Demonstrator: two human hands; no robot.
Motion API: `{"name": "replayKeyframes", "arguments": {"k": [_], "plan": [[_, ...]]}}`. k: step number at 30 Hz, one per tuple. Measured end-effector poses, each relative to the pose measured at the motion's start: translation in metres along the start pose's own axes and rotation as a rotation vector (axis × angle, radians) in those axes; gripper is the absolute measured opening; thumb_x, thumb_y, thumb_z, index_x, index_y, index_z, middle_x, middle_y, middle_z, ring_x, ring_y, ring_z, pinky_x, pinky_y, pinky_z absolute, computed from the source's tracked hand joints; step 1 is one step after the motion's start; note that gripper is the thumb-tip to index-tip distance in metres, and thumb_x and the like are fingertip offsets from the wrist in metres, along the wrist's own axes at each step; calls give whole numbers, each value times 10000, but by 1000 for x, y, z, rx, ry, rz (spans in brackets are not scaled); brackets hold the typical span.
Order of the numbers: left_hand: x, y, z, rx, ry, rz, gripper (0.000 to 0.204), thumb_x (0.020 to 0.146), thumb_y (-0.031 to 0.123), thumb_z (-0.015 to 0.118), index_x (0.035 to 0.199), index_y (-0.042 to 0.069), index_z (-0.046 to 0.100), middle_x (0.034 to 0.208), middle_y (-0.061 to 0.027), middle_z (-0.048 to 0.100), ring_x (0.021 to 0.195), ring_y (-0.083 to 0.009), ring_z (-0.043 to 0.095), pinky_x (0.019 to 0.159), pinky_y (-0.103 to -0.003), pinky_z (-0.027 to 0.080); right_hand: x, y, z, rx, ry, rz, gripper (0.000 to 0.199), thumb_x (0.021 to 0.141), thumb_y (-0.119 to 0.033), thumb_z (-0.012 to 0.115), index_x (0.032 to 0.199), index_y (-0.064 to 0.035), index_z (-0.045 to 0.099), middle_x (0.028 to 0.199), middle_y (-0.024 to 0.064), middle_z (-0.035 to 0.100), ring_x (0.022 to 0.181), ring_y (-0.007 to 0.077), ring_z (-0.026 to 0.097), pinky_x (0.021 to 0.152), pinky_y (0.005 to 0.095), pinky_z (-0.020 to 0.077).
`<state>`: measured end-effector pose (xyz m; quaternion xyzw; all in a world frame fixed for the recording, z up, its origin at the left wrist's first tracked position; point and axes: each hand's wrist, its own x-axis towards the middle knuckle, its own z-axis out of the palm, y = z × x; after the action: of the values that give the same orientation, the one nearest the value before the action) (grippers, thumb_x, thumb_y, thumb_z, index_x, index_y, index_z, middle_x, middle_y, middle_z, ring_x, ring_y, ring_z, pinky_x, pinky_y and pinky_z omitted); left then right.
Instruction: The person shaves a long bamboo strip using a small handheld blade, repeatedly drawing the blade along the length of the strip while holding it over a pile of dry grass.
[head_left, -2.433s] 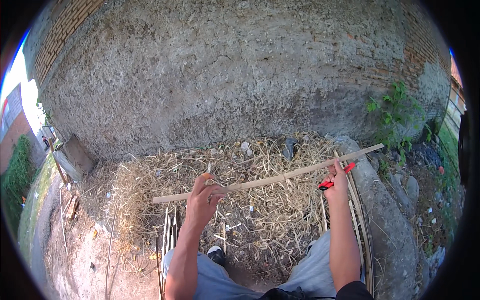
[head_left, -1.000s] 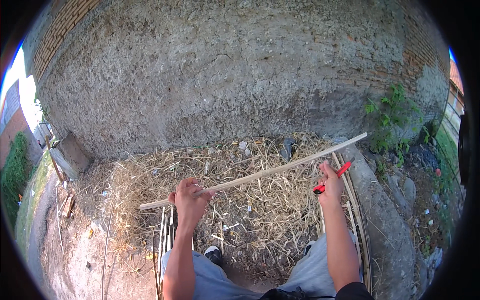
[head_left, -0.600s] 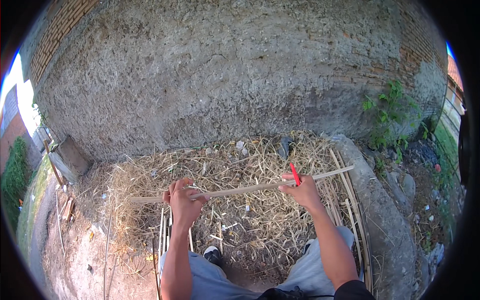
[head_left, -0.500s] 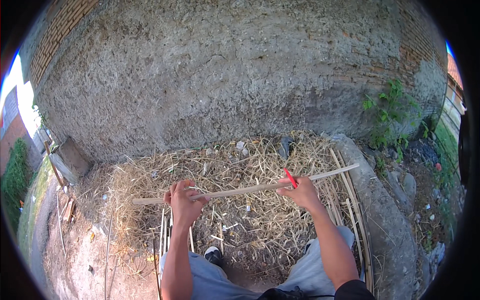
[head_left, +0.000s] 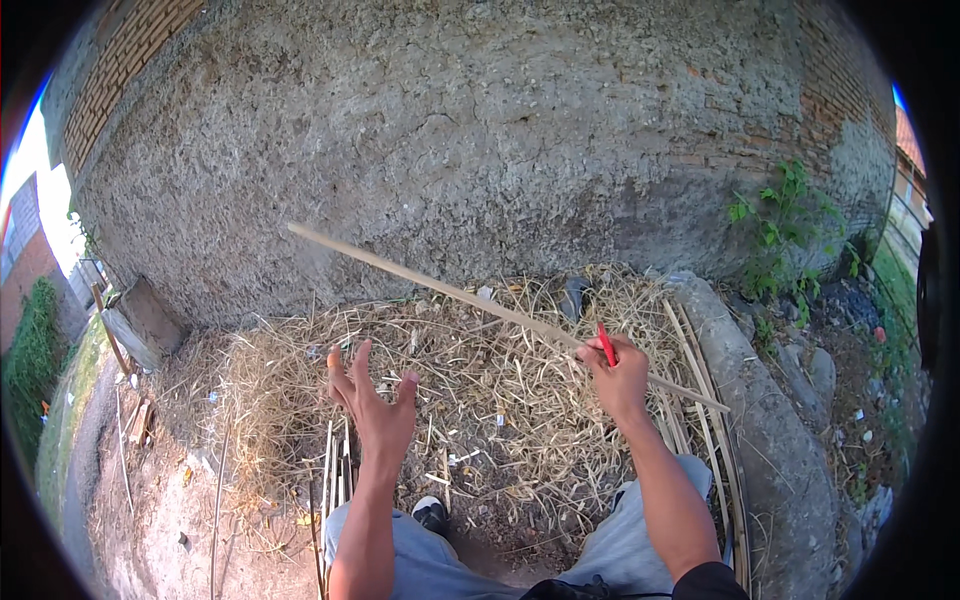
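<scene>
A long, thin split-bamboo strip slants across the view, its left end raised in front of the wall and its right end lower. My right hand grips it near the right end. A red tool, perhaps a knife handle, also sticks up from that hand; its other end is hidden by the fingers. Below the strip, my left hand is empty, with fingers spread and something orange on one finger.
Straw-like shavings cover the ground between my feet and the rough wall. More bamboo strips lie by my right leg and left leg. A concrete edge runs along the right; a block stands at left.
My left hand has let go of the bamboo strip and opened. The strip's left end has swung up while its right end dropped. My right hand has shifted slightly right, still holding it.
</scene>
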<state>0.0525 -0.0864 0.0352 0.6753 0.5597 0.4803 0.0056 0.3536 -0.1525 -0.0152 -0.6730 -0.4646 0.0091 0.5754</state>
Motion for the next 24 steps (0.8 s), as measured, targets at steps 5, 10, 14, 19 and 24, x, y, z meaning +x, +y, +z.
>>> {"name": "replayKeyframes", "arguments": {"k": [5,10,14,19,24], "plan": [[-2,-10,6,-101,-142,58,507,841,154,720,1293,85,503,1419,-213,338,1331,-396,278,1073,-516,292,14,-10,-16,270,183,154,236,879,-189,732,969,28,707,738,5,623,607,56,474,542,251,373],[-5,-1,13,-331,-261,90,411,850,95,698,1220,16,539,1263,-192,496,1121,-359,515,948,-413,443,18,-9,-23,731,236,376,244,894,-166,718,1008,48,682,719,-27,586,553,21,416,488,213,303],[-22,11,22,-255,-385,260,422,846,138,721,1223,31,565,1273,-180,524,1174,-382,542,949,-452,465,13,-8,-12,746,327,337,219,888,-158,724,988,34,687,694,-37,568,481,16,366,429,210,257],[-41,21,37,-259,-539,343,462,837,197,739,1233,41,559,1268,-172,535,1187,-395,528,983,-472,437,7,-10,-2,798,343,391,205,877,-141,733,976,32,686,678,-31,573,460,24,372,419,212,273],[-41,19,48,-230,-520,410,342,828,119,736,1134,17,623,1197,-123,574,970,-335,652,802,-413,533,6,-5,1,953,354,558,167,874,-132,734,945,9,680,700,-7,594,449,36,380,427,222,306]]}}
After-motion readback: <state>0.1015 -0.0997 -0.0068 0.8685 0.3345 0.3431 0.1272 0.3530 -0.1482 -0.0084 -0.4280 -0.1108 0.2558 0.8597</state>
